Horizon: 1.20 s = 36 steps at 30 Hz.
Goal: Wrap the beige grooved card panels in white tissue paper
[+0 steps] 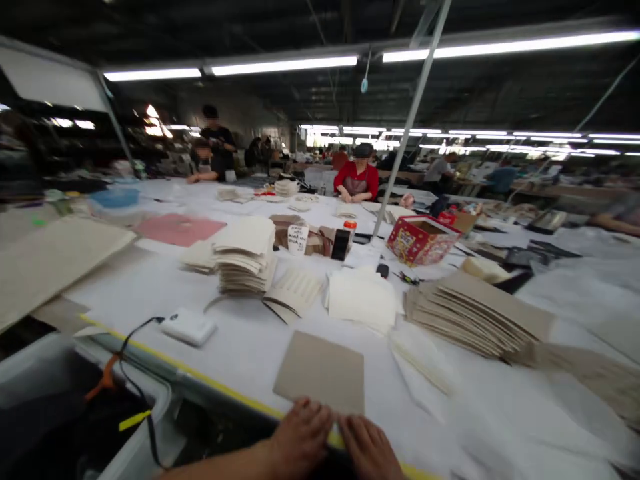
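A flat grey-beige rectangular piece [325, 370], of cloth or board, lies on the white tabletop near its front edge. At its near edge rests my left hand [303, 433], its fingers side by side and their tips touching the piece. My right hand [369, 445] lies just beside it, fingers laid flat over the yellow-marked table edge by the piece's near right corner. Neither hand shows anything in its grasp; the undersides of the fingers are hidden. Beyond the piece are a stack of white sheets [363, 300] and a tall stack of cream pieces [244, 260].
A fanned beige stack [470, 313] lies right, with a red box [421, 241] behind it. On the left are a white device [187, 327] with a black cable and a plastic bin [160, 407] below the edge. A pole [410, 127] rises mid-table; a person in red [357, 179] works across.
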Motion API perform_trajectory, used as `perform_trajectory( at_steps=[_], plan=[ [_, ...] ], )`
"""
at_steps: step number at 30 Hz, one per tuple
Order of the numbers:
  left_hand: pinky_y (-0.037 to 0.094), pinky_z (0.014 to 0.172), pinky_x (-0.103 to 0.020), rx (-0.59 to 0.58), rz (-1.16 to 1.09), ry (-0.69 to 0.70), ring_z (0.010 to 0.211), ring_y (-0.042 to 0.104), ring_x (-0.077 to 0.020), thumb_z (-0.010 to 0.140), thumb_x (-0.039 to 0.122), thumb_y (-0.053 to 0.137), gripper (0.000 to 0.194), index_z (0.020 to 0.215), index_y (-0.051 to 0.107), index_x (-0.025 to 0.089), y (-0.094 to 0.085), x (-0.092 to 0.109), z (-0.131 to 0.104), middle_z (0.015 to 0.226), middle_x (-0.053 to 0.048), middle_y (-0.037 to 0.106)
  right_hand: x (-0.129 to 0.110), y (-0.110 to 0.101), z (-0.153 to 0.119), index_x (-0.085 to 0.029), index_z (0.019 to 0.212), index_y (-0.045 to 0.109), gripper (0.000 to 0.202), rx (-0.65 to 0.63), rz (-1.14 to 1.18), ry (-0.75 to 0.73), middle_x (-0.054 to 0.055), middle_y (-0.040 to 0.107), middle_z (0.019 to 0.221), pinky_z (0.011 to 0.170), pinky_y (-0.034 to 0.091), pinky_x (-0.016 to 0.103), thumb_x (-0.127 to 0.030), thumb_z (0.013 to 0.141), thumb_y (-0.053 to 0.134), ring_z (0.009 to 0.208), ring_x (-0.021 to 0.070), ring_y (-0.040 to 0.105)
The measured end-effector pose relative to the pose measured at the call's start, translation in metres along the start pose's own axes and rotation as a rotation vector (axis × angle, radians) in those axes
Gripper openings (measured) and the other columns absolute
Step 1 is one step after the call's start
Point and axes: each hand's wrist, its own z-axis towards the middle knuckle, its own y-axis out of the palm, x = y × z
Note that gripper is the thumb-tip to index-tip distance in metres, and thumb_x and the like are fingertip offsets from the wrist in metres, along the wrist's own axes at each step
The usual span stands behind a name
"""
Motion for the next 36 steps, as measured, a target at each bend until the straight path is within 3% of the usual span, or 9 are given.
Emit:
perform_trajectory(
  at_steps=[3, 6, 12, 17, 22, 27, 30, 33, 36],
  plan=[
    [0.036, 0.092, -0.043, 0.113, 0.074, -0.047, 0.107, 0.049, -0.0251, 0.085, 0.027, 0.045, 0.042, 0.126, 0.043, 0.017, -0.010, -0.002, -0.022, 0.115, -0.011, 0.058, -0.005, -0.018, -0.010, -0.023, 0.118, 0.052, 0.049, -0.137, -0.085, -0.048, 0.009, 0.058, 0.107, 0.081, 0.046, 0.037, -0.006, 0.073, 0.043, 0.097, 0.0233, 0.053],
    [0.035, 0.091, -0.039, 0.181, 0.121, -0.091, 0.105, 0.049, -0.0230, 0.084, 0.022, 0.044, 0.037, 0.121, 0.048, 0.018, -0.023, -0.015, -0.036, 0.113, -0.009, 0.058, -0.007, -0.027, -0.005, -0.016, 0.116, 0.053, 0.045, -0.209, -0.119, 0.000, 0.011, 0.056, 0.109, 0.083, 0.043, 0.035, -0.002, 0.075, 0.041, 0.098, 0.0230, 0.049],
    [0.033, 0.090, -0.041, 0.259, 0.159, -0.210, 0.098, 0.051, -0.0242, 0.079, 0.035, 0.052, 0.035, 0.109, 0.057, 0.019, -0.033, -0.013, -0.025, 0.105, -0.010, 0.061, -0.031, -0.017, 0.017, -0.016, 0.113, 0.054, 0.038, -0.239, -0.102, 0.086, 0.011, 0.055, 0.106, 0.082, 0.038, 0.036, -0.006, 0.078, 0.046, 0.095, 0.0228, 0.046],
    [0.032, 0.092, -0.040, 0.198, 0.120, -0.166, 0.099, 0.050, -0.0246, 0.073, 0.042, 0.059, 0.040, 0.107, 0.058, 0.021, -0.027, -0.010, -0.007, 0.106, -0.007, 0.061, -0.049, -0.007, 0.038, -0.018, 0.113, 0.054, 0.035, -0.280, -0.089, 0.147, 0.011, 0.056, 0.103, 0.084, 0.036, 0.039, -0.010, 0.080, 0.046, 0.093, 0.0228, 0.046],
    [0.033, 0.094, -0.039, 0.189, 0.179, -0.144, 0.106, 0.047, -0.0259, 0.075, 0.039, 0.056, 0.048, 0.117, 0.051, 0.015, -0.024, -0.037, -0.030, 0.116, -0.011, 0.056, -0.031, -0.016, 0.027, -0.016, 0.111, 0.056, 0.038, -0.268, -0.063, 0.181, 0.010, 0.057, 0.104, 0.081, 0.037, 0.035, -0.005, 0.077, 0.045, 0.094, 0.0226, 0.046],
    [0.031, 0.097, -0.043, 0.209, 0.209, -0.142, 0.104, 0.050, -0.0254, 0.077, 0.048, 0.052, 0.050, 0.115, 0.052, 0.015, -0.037, -0.059, -0.050, 0.112, -0.011, 0.058, -0.008, -0.028, 0.010, -0.018, 0.111, 0.056, 0.042, -0.228, -0.068, 0.227, 0.008, 0.058, 0.103, 0.083, 0.036, 0.035, -0.001, 0.074, 0.045, 0.093, 0.0219, 0.046],
    [0.032, 0.096, -0.044, 0.257, 0.166, -0.154, 0.100, 0.052, -0.0240, 0.080, 0.048, 0.048, 0.039, 0.102, 0.059, 0.018, -0.042, -0.057, -0.033, 0.105, -0.009, 0.061, -0.007, -0.027, 0.021, -0.019, 0.101, 0.060, 0.032, -0.208, -0.053, 0.274, 0.007, 0.059, 0.093, 0.080, 0.037, 0.035, -0.004, 0.076, 0.047, 0.086, 0.0205, 0.048],
    [0.039, 0.089, -0.037, 0.319, 0.052, -0.137, 0.098, 0.052, -0.0208, 0.087, 0.031, 0.041, 0.026, 0.100, 0.060, 0.018, -0.036, -0.046, 0.000, 0.104, -0.008, 0.061, -0.013, -0.018, 0.040, -0.019, 0.107, 0.057, 0.031, -0.138, -0.016, 0.277, 0.007, 0.058, 0.097, 0.081, 0.038, 0.034, -0.008, 0.080, 0.046, 0.088, 0.0198, 0.048],
    [0.043, 0.082, -0.033, 0.271, -0.076, -0.119, 0.093, 0.053, -0.0187, 0.088, 0.021, 0.037, 0.026, 0.103, 0.058, 0.020, -0.026, -0.035, 0.027, 0.101, -0.007, 0.060, -0.020, -0.007, 0.052, -0.021, 0.110, 0.054, 0.032, -0.120, 0.025, 0.251, 0.007, 0.056, 0.100, 0.081, 0.039, 0.033, -0.011, 0.082, 0.046, 0.092, 0.0191, 0.047]
  ],
)
